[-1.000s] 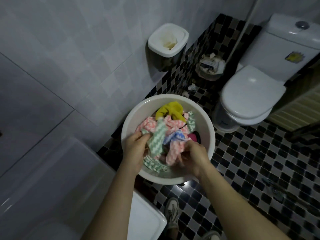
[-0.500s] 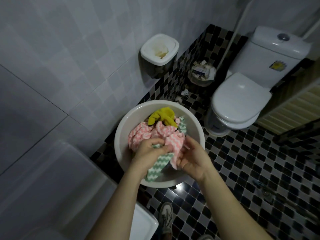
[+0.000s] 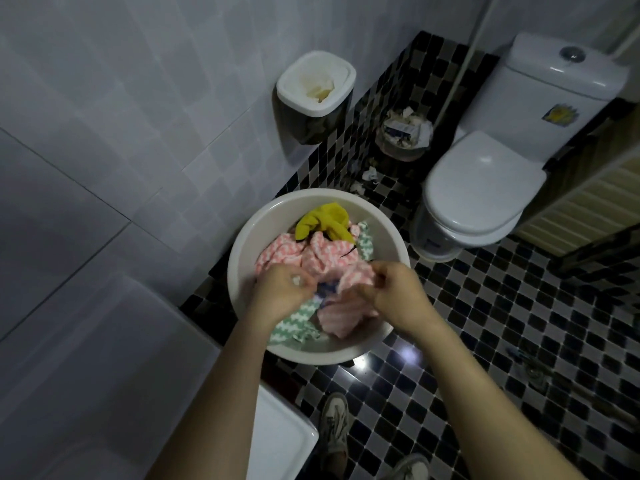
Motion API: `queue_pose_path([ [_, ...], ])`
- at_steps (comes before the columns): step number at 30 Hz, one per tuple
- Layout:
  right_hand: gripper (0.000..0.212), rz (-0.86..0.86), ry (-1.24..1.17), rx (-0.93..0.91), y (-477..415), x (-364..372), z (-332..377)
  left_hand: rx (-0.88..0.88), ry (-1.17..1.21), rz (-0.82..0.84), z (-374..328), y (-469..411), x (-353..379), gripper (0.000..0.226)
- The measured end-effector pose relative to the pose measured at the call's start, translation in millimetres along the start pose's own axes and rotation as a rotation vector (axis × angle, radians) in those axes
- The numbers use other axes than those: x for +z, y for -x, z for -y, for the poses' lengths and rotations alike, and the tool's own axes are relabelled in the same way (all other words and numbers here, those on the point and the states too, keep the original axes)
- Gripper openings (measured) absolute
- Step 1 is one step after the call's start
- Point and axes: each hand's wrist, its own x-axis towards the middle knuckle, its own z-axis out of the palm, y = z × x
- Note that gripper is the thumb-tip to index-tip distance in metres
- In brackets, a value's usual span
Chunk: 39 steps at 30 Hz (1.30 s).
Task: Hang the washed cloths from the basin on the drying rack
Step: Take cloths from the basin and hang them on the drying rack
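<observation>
The separating step was in hand, I'd judge: inside the round white plastic basin (image 3: 242, 244), the left hand (image 3: 282, 289) curled its fingers round a limp green-and-white zigzag cloth (image 3: 294, 323) while the right hand (image 3: 394, 296) pinched a crumpled pink-and-white zigzag cloth (image 3: 341, 315). Next, one damp cloth wanted teasing free of the tangle and shaking flat; no drying rack showed.

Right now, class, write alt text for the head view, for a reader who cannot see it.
Two hands work in a white basin of cloths: the left hand grips a green-and-white cloth, the right hand pinches a pink cloth. A yellow cloth lies at the basin's far side; a toilet stands to the right.
</observation>
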Motion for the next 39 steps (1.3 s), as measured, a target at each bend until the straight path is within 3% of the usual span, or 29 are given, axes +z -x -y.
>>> queue_pose_path([
  [2,0.005,-0.07,-0.222,0.1,6,-1,-6,-0.046,-0.442,0.148,16,-10,14,0.014],
  [4,0.009,-0.087,-0.502,0.202,14,-4,-7,-0.094,-0.731,0.344,22,-10,31,0.014],
  [6,0.011,-0.086,-0.702,0.265,20,-8,-7,-0.098,-0.924,0.424,26,-10,46,0.021],
  [8,0.011,-0.078,-0.757,0.287,23,-11,-12,-0.079,-0.982,0.393,29,-13,53,0.021],
  [12,0.034,-0.025,-0.657,0.301,23,-18,-20,-0.108,-0.571,0.275,22,-19,30,0.016],
  [15,0.063,0.133,-0.52,0.142,27,-26,-14,0.013,-0.138,0.162,0,-6,0,0.011],
  [18,0.059,0.312,-0.38,0.04,28,-29,0,0.082,0.265,0.239,-33,19,-20,0.011],
  [21,0.06,0.38,-0.367,0.036,30,-32,17,0.121,0.399,0.318,-57,36,-29,0.019],
  [24,0.04,0.365,-0.469,0.05,38,-42,27,0.152,0.444,0.352,-75,49,-34,0.02],
  [27,0.023,0.235,-0.492,0.051,50,-57,38,0.18,0.306,0.242,-80,51,-37,0.021],
  [31,0.014,-0.011,0.036,-0.098,73,-84,51,0.283,0.017,0.069,-100,66,-32,0.014],
  [33,0.015,-0.097,0.197,-0.151,90,-100,57,0.346,-0.021,0.079,-119,78,-24,0.009],
  [35,0.014,-0.131,0.136,-0.151,102,-115,58,0.388,-0.016,0.182,-135,86,-20,0.014],
  [39,0.013,-0.072,-0.338,-0.038,135,-158,49,0.393,0.034,0.427,-176,115,-11,0.013],
])
